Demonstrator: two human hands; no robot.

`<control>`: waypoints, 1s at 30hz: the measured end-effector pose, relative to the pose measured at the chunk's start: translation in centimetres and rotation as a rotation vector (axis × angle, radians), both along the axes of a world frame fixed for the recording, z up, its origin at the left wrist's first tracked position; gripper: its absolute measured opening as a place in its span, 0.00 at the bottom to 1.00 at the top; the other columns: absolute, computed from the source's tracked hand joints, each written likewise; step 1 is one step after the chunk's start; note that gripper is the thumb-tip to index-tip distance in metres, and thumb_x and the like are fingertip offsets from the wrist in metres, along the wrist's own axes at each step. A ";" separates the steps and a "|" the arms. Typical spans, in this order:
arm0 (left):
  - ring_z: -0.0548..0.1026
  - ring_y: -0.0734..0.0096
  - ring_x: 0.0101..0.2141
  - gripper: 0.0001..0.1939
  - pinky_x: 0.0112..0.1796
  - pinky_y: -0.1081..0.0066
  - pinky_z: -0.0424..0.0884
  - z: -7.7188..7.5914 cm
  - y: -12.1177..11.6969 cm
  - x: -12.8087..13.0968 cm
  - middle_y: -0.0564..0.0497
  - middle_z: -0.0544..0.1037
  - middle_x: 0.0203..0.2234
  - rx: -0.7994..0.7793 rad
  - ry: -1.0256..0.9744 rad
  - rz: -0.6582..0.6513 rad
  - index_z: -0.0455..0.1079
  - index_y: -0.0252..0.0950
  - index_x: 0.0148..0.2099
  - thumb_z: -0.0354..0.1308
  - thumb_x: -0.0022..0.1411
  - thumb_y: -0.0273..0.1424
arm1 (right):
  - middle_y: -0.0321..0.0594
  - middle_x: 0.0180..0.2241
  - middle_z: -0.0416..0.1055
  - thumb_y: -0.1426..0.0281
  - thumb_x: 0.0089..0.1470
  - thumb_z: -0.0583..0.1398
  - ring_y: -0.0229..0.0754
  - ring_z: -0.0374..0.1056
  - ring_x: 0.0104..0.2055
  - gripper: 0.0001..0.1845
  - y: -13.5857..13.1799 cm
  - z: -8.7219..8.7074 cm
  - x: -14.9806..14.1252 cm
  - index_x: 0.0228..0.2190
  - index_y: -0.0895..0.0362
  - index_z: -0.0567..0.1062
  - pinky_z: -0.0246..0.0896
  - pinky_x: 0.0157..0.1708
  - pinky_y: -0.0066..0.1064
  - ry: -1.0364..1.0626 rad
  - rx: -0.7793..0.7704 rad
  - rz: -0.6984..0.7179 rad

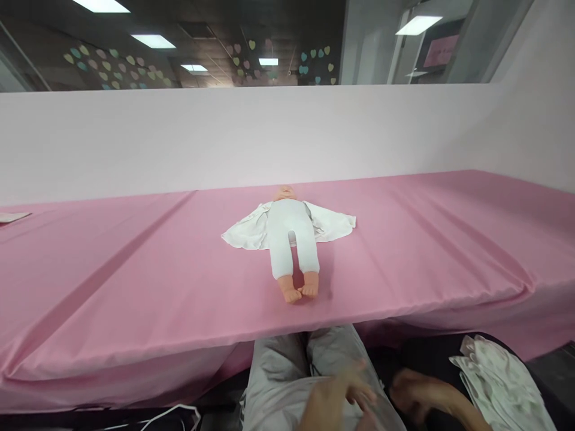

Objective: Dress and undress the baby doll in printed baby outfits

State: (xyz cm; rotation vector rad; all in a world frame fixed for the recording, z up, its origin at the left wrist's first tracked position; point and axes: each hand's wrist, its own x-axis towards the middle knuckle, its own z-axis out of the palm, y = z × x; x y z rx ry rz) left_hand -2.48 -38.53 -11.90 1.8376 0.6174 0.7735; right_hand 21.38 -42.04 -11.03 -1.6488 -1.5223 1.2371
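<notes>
A baby doll (291, 227) in a white bodysuit lies on its back on the pink cloth, its bare feet toward me. Under it a white garment (335, 224) is spread out to both sides. Low in the view, above my lap, is my left hand (339, 395), blurred by motion, with its fingers apart and nothing visible in them. My right hand (411, 392) hangs beside my right thigh, near a dark seat. Its fingers are smeared, so whether they hold anything is unclear. Neither hand touches the doll.
Folded white clothes (503, 383) rest on the dark seat (417, 347) at my right. The pink cloth (148, 287) covers the table and hangs over its front edge. A pale flat item (13, 216) lies far left. Behind stands a white wall (251, 137); a white cable (175, 410) is lower left.
</notes>
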 end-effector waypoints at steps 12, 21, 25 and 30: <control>0.58 0.54 0.58 0.30 0.57 0.59 0.55 11.4 29.5 -3.6 0.37 0.64 0.55 0.107 0.064 1.368 0.56 0.31 0.58 0.58 0.55 0.34 | 0.45 0.42 0.73 0.60 0.58 0.35 0.32 0.70 0.42 0.38 30.5 15.7 -14.8 0.38 0.76 0.74 0.58 0.47 0.25 -0.201 0.642 0.328; 0.45 0.43 0.63 0.31 0.58 0.41 0.39 6.4 37.5 -7.0 0.38 0.56 0.62 0.213 0.540 1.400 0.58 0.37 0.61 0.52 0.60 0.45 | 0.56 0.58 0.59 0.71 0.61 0.46 0.55 0.45 0.63 0.22 37.3 9.6 -20.6 0.49 0.68 0.71 0.27 0.62 0.54 -0.728 0.792 0.235; 0.55 0.52 0.60 0.25 0.60 0.48 0.41 5.4 38.0 -8.8 0.39 0.67 0.54 0.435 0.688 1.297 0.61 0.37 0.59 0.50 0.62 0.41 | 0.45 0.59 0.59 0.66 0.61 0.45 0.55 0.44 0.64 0.23 37.0 8.7 -20.8 0.48 0.58 0.73 0.26 0.60 0.58 -0.898 0.787 0.198; 0.59 0.48 0.56 0.30 0.55 0.57 0.56 5.3 38.0 -9.6 0.41 0.67 0.53 0.395 0.772 1.321 0.57 0.36 0.61 0.56 0.57 0.35 | 0.41 0.60 0.59 0.65 0.60 0.45 0.52 0.45 0.64 0.23 37.3 8.3 -21.0 0.48 0.55 0.73 0.30 0.61 0.57 -0.974 0.759 0.170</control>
